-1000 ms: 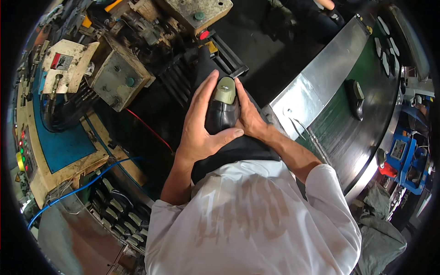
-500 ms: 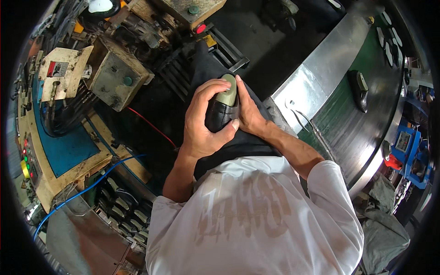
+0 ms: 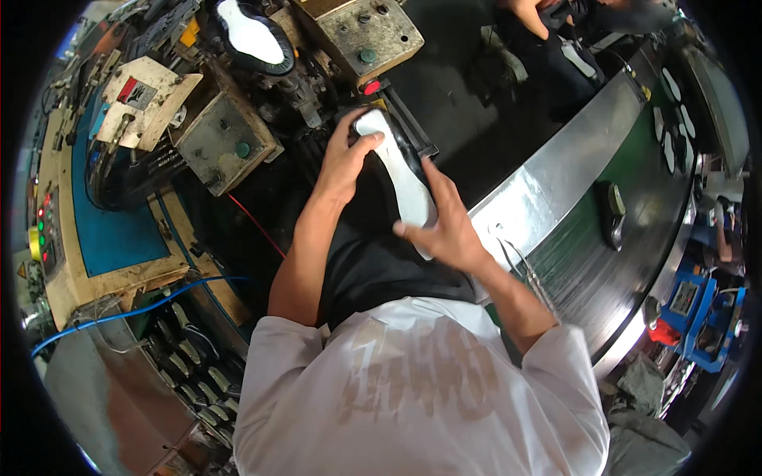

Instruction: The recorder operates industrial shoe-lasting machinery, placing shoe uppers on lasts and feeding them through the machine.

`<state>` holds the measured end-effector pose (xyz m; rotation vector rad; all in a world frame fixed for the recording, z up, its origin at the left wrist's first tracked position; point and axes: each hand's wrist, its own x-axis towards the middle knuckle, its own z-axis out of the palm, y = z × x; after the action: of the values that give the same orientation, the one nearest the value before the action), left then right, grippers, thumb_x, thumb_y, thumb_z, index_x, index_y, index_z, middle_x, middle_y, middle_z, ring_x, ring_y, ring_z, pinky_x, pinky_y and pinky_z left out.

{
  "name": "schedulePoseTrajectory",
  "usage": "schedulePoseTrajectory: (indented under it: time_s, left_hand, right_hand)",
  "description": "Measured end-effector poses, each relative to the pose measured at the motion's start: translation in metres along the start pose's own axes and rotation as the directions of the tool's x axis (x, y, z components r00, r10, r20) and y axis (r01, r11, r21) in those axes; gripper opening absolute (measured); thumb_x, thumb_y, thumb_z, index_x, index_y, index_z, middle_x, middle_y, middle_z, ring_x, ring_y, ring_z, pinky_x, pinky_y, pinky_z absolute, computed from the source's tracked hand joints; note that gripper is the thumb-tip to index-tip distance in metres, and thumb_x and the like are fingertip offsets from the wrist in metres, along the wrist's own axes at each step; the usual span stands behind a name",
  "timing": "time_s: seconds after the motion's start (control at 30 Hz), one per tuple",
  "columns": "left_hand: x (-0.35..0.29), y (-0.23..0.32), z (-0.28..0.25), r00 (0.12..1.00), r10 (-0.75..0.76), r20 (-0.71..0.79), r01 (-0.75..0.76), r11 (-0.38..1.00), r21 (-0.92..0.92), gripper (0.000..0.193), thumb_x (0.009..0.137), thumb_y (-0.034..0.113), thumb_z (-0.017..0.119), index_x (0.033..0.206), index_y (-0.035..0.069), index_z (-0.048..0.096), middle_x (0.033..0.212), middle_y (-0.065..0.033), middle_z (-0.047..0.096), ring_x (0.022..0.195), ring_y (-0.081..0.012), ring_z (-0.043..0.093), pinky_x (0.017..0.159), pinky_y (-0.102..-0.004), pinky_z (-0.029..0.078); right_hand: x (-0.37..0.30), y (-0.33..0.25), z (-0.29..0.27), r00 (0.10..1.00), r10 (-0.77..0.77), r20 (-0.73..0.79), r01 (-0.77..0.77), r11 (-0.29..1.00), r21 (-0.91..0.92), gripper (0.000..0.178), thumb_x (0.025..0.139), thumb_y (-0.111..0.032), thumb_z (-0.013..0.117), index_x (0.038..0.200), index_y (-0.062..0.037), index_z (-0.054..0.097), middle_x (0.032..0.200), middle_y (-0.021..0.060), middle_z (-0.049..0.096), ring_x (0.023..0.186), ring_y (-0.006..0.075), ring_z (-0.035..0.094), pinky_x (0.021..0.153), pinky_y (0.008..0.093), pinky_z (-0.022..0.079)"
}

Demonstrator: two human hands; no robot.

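Note:
Over my lap I hold a black shoe upper on a last [image 3: 402,178], its long white sole side turned up. My left hand [image 3: 341,165] is closed around the far end, with the thumb pressed on the white surface. At the near end, my right hand [image 3: 451,228] has its fingers along the right side and its thumb across the sole. The green last seen earlier is hidden underneath.
Ahead-left stands a machine with a control box [image 3: 226,143] and another shoe sole-up [image 3: 252,36]. To the right, a conveyor belt [image 3: 583,274] carries a black shoe [image 3: 612,213] and several white-soled pieces. A rack of lasts [image 3: 194,369] sits lower left. Another person's arm [image 3: 530,14] shows at the top.
The shoe has been turned over, from its green last top showing to its white sole showing. My hands have moved apart to its two ends. My view has shifted slightly.

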<state>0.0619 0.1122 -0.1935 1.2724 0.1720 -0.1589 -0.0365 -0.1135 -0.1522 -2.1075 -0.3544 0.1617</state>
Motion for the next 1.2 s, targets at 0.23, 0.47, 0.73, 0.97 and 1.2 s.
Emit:
schedulePoseTrajectory:
  time_s: [0.23,0.47,0.73,0.97,1.2]
  left_hand:
    - [0.019,-0.069,-0.035,0.991,0.098,-0.089,-0.051,0.904,0.425,0.060,0.093,0.020,0.080,0.149,0.007,0.061,0.133,-0.0149,0.070,0.120,-0.0253,0.067,0.100,-0.0413,0.054]
    - [0.026,-0.046,-0.037,0.896,0.439,0.074,-0.302,0.477,0.825,0.023,0.101,0.011,0.066,0.113,-0.004,0.078,0.107,-0.0239,0.076,0.099,-0.0446,0.074,0.087,-0.0473,0.059]
    - [0.034,-0.054,-0.054,0.935,0.351,-0.050,-0.178,0.586,0.790,0.027,0.103,0.016,0.066,0.115,-0.004,0.078,0.109,-0.0239,0.077,0.104,-0.0368,0.077,0.090,-0.0407,0.058]
    - [0.053,0.002,-0.153,0.830,0.262,-0.493,-0.190,0.963,0.191,0.059,0.108,0.044,0.070,0.144,-0.003,0.065,0.133,-0.0159,0.073,0.125,-0.0236,0.069,0.107,-0.0426,0.054]
    - [0.163,0.160,-0.149,0.958,-0.076,-0.277,-0.044,0.914,-0.404,0.050,0.103,0.040,0.077,0.139,0.007,0.066,0.125,-0.0088,0.075,0.115,-0.0244,0.071,0.104,-0.0454,0.055]
  right_hand:
    - [-0.027,0.039,0.042,0.988,-0.110,0.108,0.149,0.865,-0.480,0.087,0.082,-0.030,0.089,0.161,-0.0349,0.054,0.172,0.0374,0.016,0.130,0.0539,0.050,0.112,0.0557,0.052]
    - [-0.020,0.045,0.034,0.976,-0.165,0.144,0.214,0.861,-0.462,0.071,0.083,-0.030,0.087,0.151,-0.0328,0.065,0.173,0.0373,0.016,0.127,0.0523,0.052,0.104,0.0548,0.056]
    - [0.004,0.042,0.024,0.960,-0.180,0.216,0.258,0.866,-0.428,0.069,0.083,-0.030,0.086,0.149,-0.0325,0.068,0.174,0.0353,0.018,0.124,0.0522,0.054,0.104,0.0552,0.056]
    - [0.031,0.023,-0.016,0.984,-0.161,0.078,0.178,0.929,-0.325,0.059,0.081,-0.021,0.088,0.139,-0.0210,0.077,0.171,0.0384,0.026,0.135,0.0548,0.053,0.110,0.0574,0.053]
    - [0.134,-0.040,-0.049,0.942,-0.333,0.034,0.313,0.841,-0.441,0.064,0.080,-0.022,0.087,0.142,-0.0221,0.075,0.172,0.0358,0.026,0.139,0.0531,0.052,0.113,0.0569,0.050]
